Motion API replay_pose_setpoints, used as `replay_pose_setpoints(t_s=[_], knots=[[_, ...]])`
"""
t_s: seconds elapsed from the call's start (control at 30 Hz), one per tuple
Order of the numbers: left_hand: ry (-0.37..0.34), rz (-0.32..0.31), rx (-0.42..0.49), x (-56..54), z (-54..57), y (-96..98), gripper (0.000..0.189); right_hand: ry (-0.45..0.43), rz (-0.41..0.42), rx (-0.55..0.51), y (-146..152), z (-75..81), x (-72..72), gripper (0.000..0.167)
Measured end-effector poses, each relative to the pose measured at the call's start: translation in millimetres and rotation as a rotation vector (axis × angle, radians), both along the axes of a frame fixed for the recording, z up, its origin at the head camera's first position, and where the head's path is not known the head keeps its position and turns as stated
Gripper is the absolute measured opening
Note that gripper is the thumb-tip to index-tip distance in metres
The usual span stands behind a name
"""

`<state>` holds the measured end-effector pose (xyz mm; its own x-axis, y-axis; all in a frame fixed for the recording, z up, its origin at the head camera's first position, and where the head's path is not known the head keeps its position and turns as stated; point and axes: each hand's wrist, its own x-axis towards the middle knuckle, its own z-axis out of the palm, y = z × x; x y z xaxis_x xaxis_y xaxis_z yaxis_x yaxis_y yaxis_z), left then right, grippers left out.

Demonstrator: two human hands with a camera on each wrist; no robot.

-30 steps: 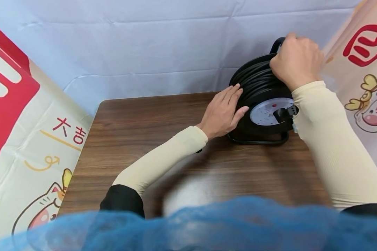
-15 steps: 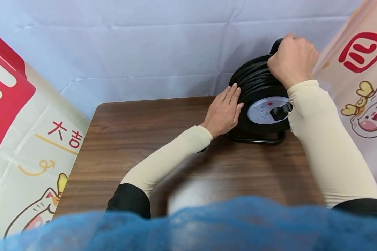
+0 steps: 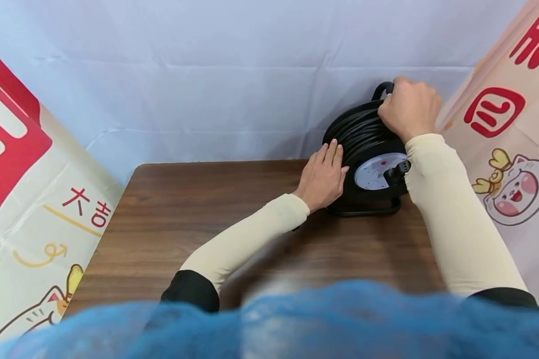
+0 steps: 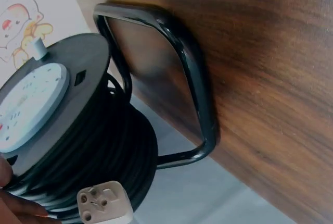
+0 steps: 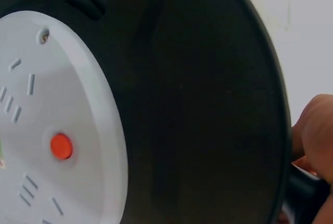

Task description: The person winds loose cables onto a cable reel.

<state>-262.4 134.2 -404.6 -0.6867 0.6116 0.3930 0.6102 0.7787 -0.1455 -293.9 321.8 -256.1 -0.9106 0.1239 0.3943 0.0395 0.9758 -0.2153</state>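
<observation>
A black cable reel [image 3: 359, 127] stands at the back right of the table, with black cable wound round its drum. Its side carries a round white socket panel [image 3: 372, 171] with a red button [image 5: 61, 146]. A black plug [image 3: 396, 173] sits at that panel in the head view. My right hand [image 3: 410, 108] grips the reel's top handle [image 3: 383, 89]. My left hand [image 3: 322, 175] lies with straight fingers against the wound cable on the left side. In the left wrist view, a pale block with round holes [image 4: 105, 203] shows in front of the cable.
The reel's tubular black stand [image 4: 195, 83] rests on the brown wooden table [image 3: 215, 214]. A white cloth backdrop [image 3: 233, 99] hangs behind. Printed sheets flank the table, one at left [image 3: 31, 209] and one at right [image 3: 498, 149]. Blurred blue material [image 3: 296, 324] covers the bottom edge.
The head view has tilted up, so reel, hands and table appear lower, and the reel slightly further left. Both hands keep their places on the reel.
</observation>
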Motion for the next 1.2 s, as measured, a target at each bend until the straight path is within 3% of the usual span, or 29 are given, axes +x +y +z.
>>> replay_pose_setpoints(t_s=[0.23,0.77,1.0,1.2], knots=[[-0.031,0.061,-0.063,-12.7,-6.9,2.7,0.059,0.028,0.016,0.004,6.0,-6.5,-17.6,0.023],[0.019,0.108,-0.096,-37.9,-25.3,8.5,0.058,0.100,0.069,0.029,14.0,-22.4,-50.0,0.024],[0.051,0.157,-0.084,-57.8,-22.5,6.1,0.058,0.172,0.085,0.011,7.4,-15.5,-68.2,0.023],[0.048,0.164,-0.093,-66.1,-20.4,6.3,0.055,0.148,0.084,-0.004,4.0,-14.7,-79.1,0.033]])
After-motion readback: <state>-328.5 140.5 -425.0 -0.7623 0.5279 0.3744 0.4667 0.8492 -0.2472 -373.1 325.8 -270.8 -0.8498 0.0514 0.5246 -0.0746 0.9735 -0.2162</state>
